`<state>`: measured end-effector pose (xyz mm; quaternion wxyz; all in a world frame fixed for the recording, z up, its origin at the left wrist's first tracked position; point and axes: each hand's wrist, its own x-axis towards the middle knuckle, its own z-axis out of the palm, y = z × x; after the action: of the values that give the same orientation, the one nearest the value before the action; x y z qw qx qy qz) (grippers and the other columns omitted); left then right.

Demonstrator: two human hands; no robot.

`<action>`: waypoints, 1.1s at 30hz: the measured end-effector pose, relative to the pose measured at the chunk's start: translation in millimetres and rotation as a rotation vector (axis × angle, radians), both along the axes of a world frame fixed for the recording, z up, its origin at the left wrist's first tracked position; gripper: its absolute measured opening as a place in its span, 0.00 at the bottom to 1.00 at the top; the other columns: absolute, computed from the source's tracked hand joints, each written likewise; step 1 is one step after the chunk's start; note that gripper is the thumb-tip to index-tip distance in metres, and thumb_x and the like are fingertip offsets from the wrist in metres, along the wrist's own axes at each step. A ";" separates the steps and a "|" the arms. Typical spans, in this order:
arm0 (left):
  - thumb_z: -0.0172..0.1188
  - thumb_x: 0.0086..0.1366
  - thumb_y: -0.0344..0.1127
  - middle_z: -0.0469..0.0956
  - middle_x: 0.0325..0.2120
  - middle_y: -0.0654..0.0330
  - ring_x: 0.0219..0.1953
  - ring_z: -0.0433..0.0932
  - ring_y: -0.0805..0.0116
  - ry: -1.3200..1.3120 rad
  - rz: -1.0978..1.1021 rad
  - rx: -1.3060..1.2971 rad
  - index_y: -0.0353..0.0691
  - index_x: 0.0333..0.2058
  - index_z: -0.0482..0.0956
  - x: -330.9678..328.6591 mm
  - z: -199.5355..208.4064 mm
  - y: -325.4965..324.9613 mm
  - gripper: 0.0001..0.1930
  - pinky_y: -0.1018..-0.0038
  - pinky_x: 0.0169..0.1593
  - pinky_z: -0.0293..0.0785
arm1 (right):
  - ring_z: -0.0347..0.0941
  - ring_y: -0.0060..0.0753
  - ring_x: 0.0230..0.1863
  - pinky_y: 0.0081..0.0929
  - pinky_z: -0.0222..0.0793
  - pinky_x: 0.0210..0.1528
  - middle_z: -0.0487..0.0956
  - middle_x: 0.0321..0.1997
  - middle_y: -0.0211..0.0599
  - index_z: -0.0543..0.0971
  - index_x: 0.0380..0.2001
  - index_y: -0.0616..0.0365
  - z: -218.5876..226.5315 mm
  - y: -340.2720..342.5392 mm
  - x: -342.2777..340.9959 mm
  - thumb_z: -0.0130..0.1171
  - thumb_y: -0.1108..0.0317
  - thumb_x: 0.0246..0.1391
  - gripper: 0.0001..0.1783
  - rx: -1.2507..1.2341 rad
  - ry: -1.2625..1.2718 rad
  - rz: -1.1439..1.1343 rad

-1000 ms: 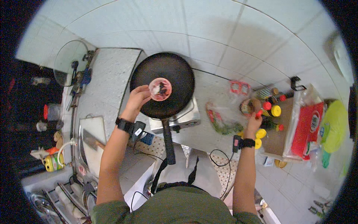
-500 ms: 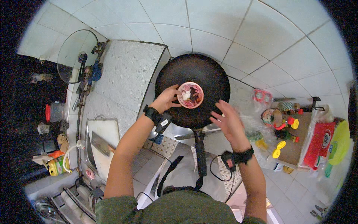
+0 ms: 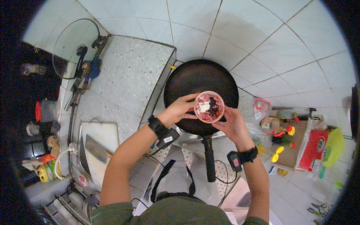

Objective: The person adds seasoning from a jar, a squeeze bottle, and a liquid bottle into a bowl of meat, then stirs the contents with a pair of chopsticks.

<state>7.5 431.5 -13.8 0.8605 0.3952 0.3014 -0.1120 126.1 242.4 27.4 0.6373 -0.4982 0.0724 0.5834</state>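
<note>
Between my two hands is a small round bowl (image 3: 223, 111), pink at the rim, held above the near half of a black frying pan (image 3: 195, 77). Inside it lie pieces of raw meat (image 3: 205, 118), a patch of white powder and a dark brown sauce or seasoning. My left hand (image 3: 180, 110) grips the bowl's left side, fingers at the rim and thumb lower down. On the opposite side, my right hand (image 3: 235, 125) has its fingers against the lower right of the bowl. The pan's black handle (image 3: 210, 159) points toward me.
Left of the pan is a raised speckled counter (image 3: 131, 71). A cleaver (image 3: 96, 149) lies on a white cutting board (image 3: 108, 133) at the lower left. Several sauce bottles (image 3: 277, 125) and a red packet (image 3: 314, 150) stand at the right. White tiles (image 3: 262, 45) cover the wall behind.
The bowl has moved right and slightly nearer to me with my left hand. My right hand, apart from it before, has come onto the bowl's right side.
</note>
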 end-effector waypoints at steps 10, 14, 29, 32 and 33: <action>0.58 0.59 0.39 0.73 0.43 0.58 0.41 0.76 0.67 -0.127 0.218 0.025 0.44 0.56 0.61 -94.7 94.9 -114.0 0.27 0.69 0.46 0.75 | 0.67 0.54 0.52 0.44 0.70 0.48 0.61 0.60 0.38 0.61 0.56 0.60 98.9 -114.1 -43.4 0.40 0.53 0.55 0.30 0.251 -0.014 0.232; 0.57 0.58 0.37 0.73 0.45 0.59 0.42 0.76 0.67 -0.192 0.516 -0.083 0.42 0.56 0.61 -184.7 90.7 -183.3 0.27 0.63 0.45 0.76 | 0.66 0.59 0.53 0.44 0.72 0.45 0.62 0.59 0.47 0.61 0.57 0.62 112.6 -150.5 -98.2 0.42 0.52 0.54 0.32 0.328 0.081 0.328; 0.56 0.55 0.38 0.72 0.44 0.56 0.46 0.73 0.60 0.010 1.147 0.231 0.39 0.44 0.69 -399.4 100.5 -222.7 0.19 0.61 0.51 0.70 | 0.68 0.31 0.46 0.22 0.64 0.46 0.72 0.45 0.36 0.69 0.49 0.62 -15.5 -257.7 3.5 0.54 0.67 0.52 0.21 -0.266 -0.935 -0.455; 0.59 0.54 0.43 0.73 0.44 0.56 0.47 0.73 0.60 0.051 1.163 0.247 0.38 0.46 0.69 -395.4 101.2 -213.4 0.23 0.64 0.50 0.72 | 0.69 0.33 0.45 0.26 0.64 0.49 0.73 0.45 0.46 0.69 0.46 0.70 -63.7 -333.5 65.8 0.60 0.68 0.44 0.26 -0.509 -0.979 -0.554; 0.60 0.53 0.44 0.73 0.45 0.56 0.48 0.73 0.61 0.045 1.150 0.236 0.38 0.47 0.69 -391.8 99.4 -210.1 0.25 0.65 0.50 0.72 | 0.69 0.33 0.45 0.26 0.64 0.49 0.73 0.45 0.46 0.69 0.46 0.70 -94.5 -361.8 87.4 0.60 0.68 0.44 0.26 -0.523 -0.983 -0.574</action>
<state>-384.3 221.5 85.6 0.7266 0.2590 0.4960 0.3988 213.5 -119.4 -67.1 0.5842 -0.8087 0.0419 0.0546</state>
